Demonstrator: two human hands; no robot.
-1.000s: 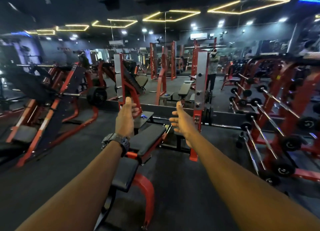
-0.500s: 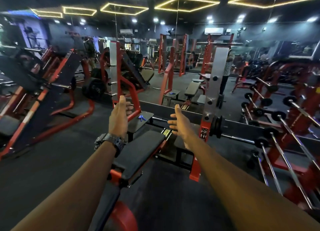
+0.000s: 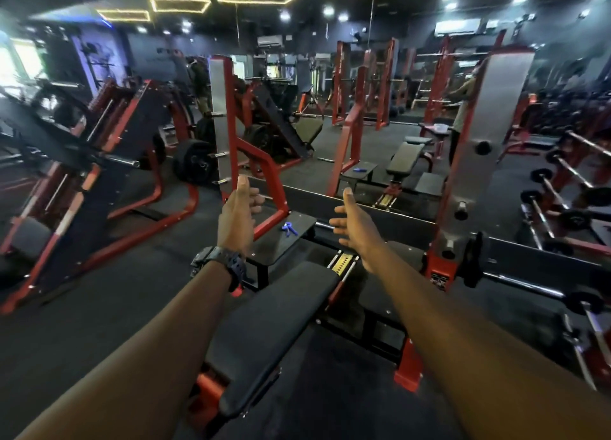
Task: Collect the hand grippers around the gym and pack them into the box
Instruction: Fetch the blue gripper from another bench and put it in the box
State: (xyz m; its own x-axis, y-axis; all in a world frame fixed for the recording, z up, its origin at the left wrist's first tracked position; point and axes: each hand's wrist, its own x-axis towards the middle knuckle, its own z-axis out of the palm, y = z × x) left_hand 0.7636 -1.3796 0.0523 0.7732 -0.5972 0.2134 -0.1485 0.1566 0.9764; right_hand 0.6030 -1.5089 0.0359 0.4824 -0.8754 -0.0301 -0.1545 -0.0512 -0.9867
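Red rack and black padded bench ahead, mirror behind. Both hands stretched forward, empty: left hand fingers loosely curled, watch on wrist; right hand open, fingers spread. Blue gripper lies on small black surface between the hands, just beyond, untouched, nearer left hand.

Your hand gripper is a small blue one, lying flat on the black platform at the head end of the bench, close to the platform's left edge and toward its far side. Its two handles splay apart in a V, so it lies unsqueezed. Nothing touches it. You can see its mirror image as a blue shape on the reflected platform beyond. No box shows here.
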